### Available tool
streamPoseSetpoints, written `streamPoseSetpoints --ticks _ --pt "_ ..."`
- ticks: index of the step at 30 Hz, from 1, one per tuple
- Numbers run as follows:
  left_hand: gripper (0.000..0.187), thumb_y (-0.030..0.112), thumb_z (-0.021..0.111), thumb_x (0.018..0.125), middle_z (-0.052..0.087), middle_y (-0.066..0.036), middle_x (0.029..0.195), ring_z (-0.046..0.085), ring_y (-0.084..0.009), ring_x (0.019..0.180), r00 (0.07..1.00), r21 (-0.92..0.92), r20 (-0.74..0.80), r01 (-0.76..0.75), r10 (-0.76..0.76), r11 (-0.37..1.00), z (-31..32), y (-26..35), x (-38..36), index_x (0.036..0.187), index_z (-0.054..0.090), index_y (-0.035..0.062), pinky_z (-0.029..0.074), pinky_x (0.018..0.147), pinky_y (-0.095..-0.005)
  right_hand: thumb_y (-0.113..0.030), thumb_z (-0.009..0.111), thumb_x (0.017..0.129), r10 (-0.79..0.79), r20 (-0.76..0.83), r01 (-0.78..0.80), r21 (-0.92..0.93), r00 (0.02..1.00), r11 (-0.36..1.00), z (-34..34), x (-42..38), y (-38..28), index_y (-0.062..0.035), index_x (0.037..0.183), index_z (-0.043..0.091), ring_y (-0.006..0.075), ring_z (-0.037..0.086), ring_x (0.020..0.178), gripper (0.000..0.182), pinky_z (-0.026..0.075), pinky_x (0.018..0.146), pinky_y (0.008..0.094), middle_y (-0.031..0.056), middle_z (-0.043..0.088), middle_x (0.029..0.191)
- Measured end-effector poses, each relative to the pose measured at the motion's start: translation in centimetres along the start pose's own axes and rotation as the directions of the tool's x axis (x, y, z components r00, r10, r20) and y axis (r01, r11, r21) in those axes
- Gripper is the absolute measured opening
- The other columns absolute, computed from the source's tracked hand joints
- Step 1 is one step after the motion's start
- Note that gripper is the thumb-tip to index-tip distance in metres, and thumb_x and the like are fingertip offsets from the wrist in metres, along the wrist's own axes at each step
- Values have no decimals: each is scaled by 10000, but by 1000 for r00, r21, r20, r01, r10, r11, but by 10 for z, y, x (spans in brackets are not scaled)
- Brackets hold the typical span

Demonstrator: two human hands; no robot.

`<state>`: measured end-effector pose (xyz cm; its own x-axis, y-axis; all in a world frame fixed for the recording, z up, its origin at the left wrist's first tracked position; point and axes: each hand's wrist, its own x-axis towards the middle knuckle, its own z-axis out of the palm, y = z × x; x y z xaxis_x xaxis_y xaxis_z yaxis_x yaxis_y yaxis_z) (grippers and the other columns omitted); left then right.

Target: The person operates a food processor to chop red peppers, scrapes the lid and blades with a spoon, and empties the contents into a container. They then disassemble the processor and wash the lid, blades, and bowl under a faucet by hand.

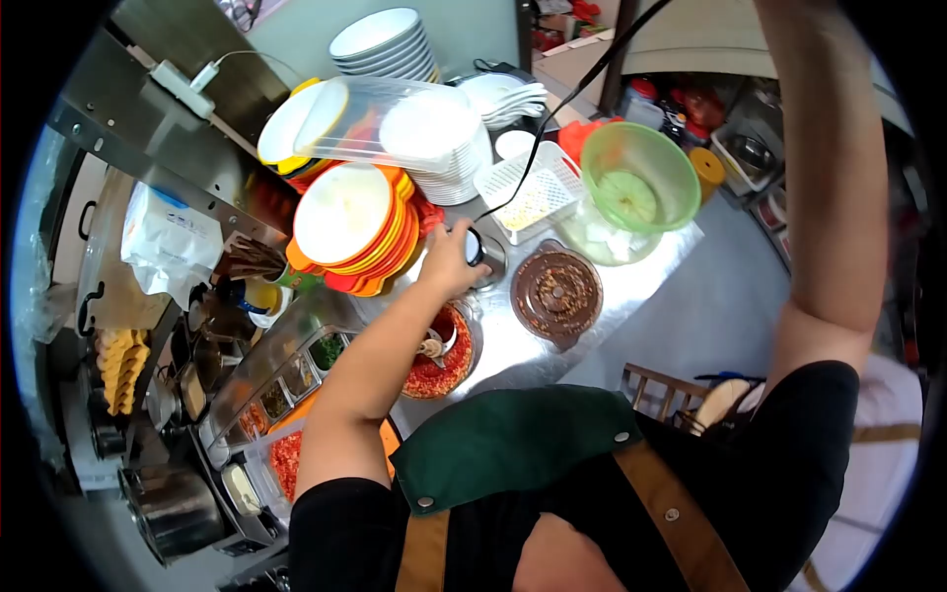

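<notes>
My left hand [454,260] is curled round a silver and black corded motor unit [486,259], which stands on the metal-topped table. A black cord [584,87] runs from beside it up past the top of the view. Below my left forearm is a chopper bowl [460,367] of chopped red chili, with a blade and shaft standing in it. Right of the motor unit lies a round brown lid [558,294] with bits of food stuck on it. My right arm [838,197] is raised to the upper right, and its hand is cut off by the top edge.
Stacked orange and yellow bowls [345,219], white bowls [434,133] and a white basket [533,202] line the back. A green bowl [639,178] stands at the table's right end. Seasoning containers [274,400] and a steel pot [173,513] are at left.
</notes>
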<state>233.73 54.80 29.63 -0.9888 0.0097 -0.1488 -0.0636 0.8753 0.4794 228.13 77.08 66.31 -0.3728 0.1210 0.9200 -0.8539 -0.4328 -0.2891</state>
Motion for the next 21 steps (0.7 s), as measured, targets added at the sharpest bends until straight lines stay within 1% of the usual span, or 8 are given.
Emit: streamPoseSetpoints --ticks 8,11,13,14,15,16,17,21 --pt "822 341 823 518 422 -197 1097 469 -336 986 841 -351 -524 -356 133 866 -49 -3 -37 1145 380 46 365 896 -367 -102 369 893 -98 39 103 -125 994 987 24 -37 -209 -92 679 405 89 325 404 217 273 333 224 -30 384 524" --pt "727 296 762 665 404 -149 1150 480 -244 997 949 -929 -286 -240 -135 282 -68 16 -65 1171 276 107 473 740 -378 -84 348 901 -102 -13 99 -132 995 986 52 -76 -289 -102 648 385 81 300 376 257 251 305 214 -40 364 506" --pt "649 363 647 779 380 -133 1193 501 -248 974 953 -969 -248 -242 -175 55 -75 24 -75 1207 215 135 501 724 -411 -157 309 928 86 184 -43 -226 979 973 64 -106 -340 -148 537 293 71 201 373 392 171 322 205 -48 272 475" --pt "633 412 596 798 389 -128 1201 504 -262 980 970 -968 -205 -220 -130 -118 -77 28 -80 1228 221 137 497 746 -419 -126 365 916 103 129 -72 -223 986 972 69 -130 -357 -137 555 306 53 220 359 366 229 284 187 -45 281 467" --pt "625 461 546 818 399 -122 1210 506 -275 985 983 -942 -167 -181 -74 -282 -79 30 -82 1249 227 140 493 768 -426 -275 495 853 57 -274 -148 -322 960 935 38 -178 -408 -15 745 483 214 414 487 282 351 488 335 61 435 598" --pt "608 549 438 834 451 -114 1187 508 -300 1006 981 -920 -156 -101 117 -380 -70 22 -67 1262 293 142 479 814 -425 -223 435 902 111 -22 -112 -332 994 937 75 -203 -384 -65 767 406 90 259 467 210 246 429 251 -34 262 598" --pt "609 600 382 826 499 -112 1143 524 -302 1000 989 -889 -89 -26 116 -457 -74 35 -79 1213 391 129 499 787 -395 -233 305 954 141 -222 -202 -281 965 938 73 -236 -392 -52 1133 436 51 205 426 286 209 387 200 -39 235 520" --pt "761 698 390 747 483 -164 1166 542 -357 944 856 -748 8 348 516 -565 -75 62 -121 1226 415 106 537 690 -338 -280 337 952 42 -687 -497 -481 726 723 65 -358 -404 -104 1043 433 51 272 406 220 228 354 193 -45 306 514"
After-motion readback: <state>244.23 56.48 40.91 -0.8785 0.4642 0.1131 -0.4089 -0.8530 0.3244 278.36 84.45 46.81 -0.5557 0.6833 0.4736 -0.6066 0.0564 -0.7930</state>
